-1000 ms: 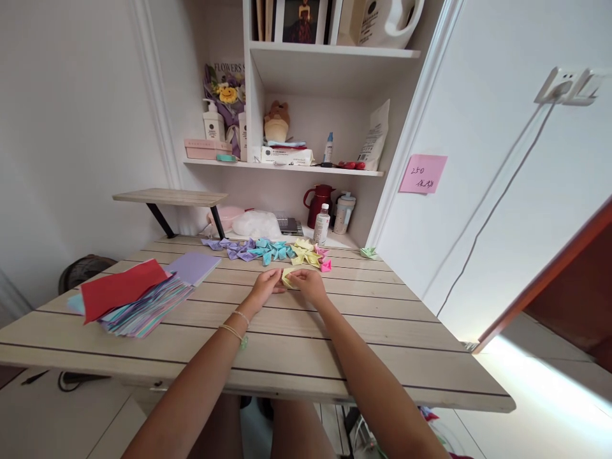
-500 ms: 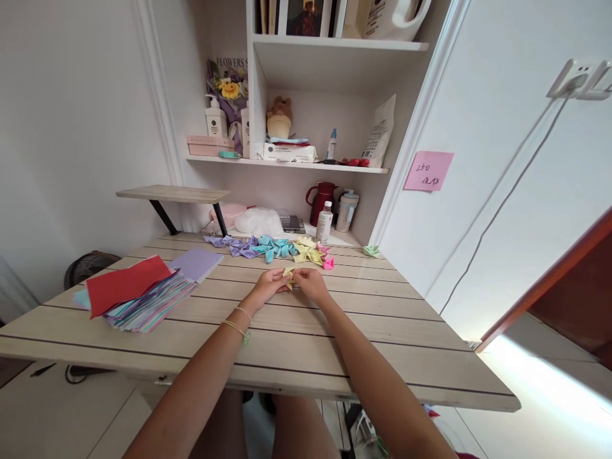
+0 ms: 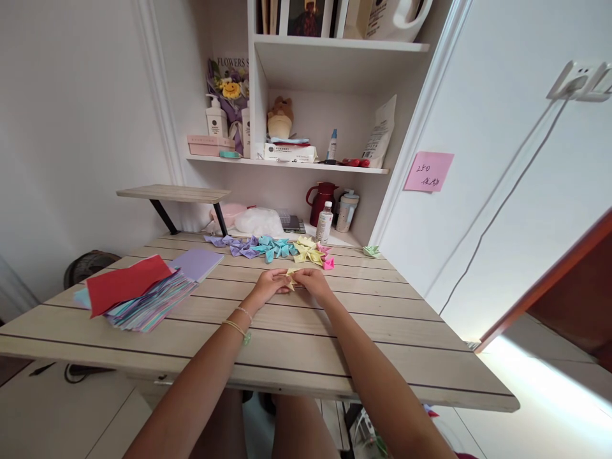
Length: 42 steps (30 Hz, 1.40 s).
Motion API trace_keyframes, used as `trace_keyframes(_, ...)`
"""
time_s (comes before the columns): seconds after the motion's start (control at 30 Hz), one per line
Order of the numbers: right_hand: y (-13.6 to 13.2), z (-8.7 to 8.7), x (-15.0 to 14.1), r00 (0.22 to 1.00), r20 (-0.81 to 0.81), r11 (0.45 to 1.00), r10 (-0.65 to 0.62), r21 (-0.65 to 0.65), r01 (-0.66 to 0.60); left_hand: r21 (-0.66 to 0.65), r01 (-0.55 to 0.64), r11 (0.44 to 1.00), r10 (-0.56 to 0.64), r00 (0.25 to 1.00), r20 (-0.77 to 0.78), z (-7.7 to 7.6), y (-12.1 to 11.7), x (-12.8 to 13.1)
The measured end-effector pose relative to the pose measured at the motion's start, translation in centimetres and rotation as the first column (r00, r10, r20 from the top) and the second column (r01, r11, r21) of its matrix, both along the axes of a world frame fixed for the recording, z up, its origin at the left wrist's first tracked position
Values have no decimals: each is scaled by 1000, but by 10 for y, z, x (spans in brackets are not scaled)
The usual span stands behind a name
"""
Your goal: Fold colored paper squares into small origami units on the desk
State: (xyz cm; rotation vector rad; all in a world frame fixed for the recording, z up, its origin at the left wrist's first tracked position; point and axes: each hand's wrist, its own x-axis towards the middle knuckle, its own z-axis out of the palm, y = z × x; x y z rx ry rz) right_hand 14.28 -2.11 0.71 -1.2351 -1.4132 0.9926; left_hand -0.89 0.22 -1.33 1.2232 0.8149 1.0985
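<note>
Between my fingers is a small folded piece of yellow paper point(image 3: 290, 272), partly covered by both hands. My left hand point(image 3: 269, 284) pinches it from the left, and my right hand point(image 3: 312, 280) grips its right side. The hands almost meet above the middle of the table. Just beyond them lies a row of folded paper pieces: purple point(image 3: 243, 247), blue point(image 3: 272, 247), yellow point(image 3: 307, 251) and pink point(image 3: 327, 262). A single green folded paper point(image 3: 371, 252) sits apart at the right.
On the left of the slatted table point(image 3: 382, 344) lie a fanned stack of coloured paper point(image 3: 148, 306), a red sheet point(image 3: 127, 285) and a purple pad point(image 3: 197, 262). A small raised shelf point(image 3: 173, 193) stands behind. At the back are a bottle point(image 3: 324, 223), a dark red jug point(image 3: 322, 201) and a tumbler point(image 3: 347, 210).
The yellow paper has turned slightly between my fingers, and its upper point leans more to the right. My hands stay in nearly the same place.
</note>
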Motion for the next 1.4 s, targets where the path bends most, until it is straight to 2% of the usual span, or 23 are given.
trace_keyframes(0.17,-3,1,1,989,115,995,-96,-28,100,78,-17,997,21,999,-50,-5,0,2)
trace_keyframes(0.3,-5,5,0,984,154,995,-90,-30,96,179,-25,984,48,991,-121,-5,-2,1)
trace_keyframes(0.5,-4,9,3,996,90,999,14,-32,-11,96,15,995,-11,999,-36,1,-4,1)
trace_keyframes(0.7,-4,12,3,996,-13,995,91,-38,-92,66,21,998,-20,1000,-21,5,-5,1)
trace_keyframes(0.97,-5,11,5,1000,1,1000,30,-5,-30,74,-29,997,32,999,-31,5,-4,2)
trace_keyframes(1.2,-1,3,6,993,95,997,-69,48,64,196,-55,979,79,990,-117,3,-4,-1)
trace_keyframes(1.4,0,6,5,998,62,999,-20,52,17,162,-95,982,108,991,-73,6,-4,2)
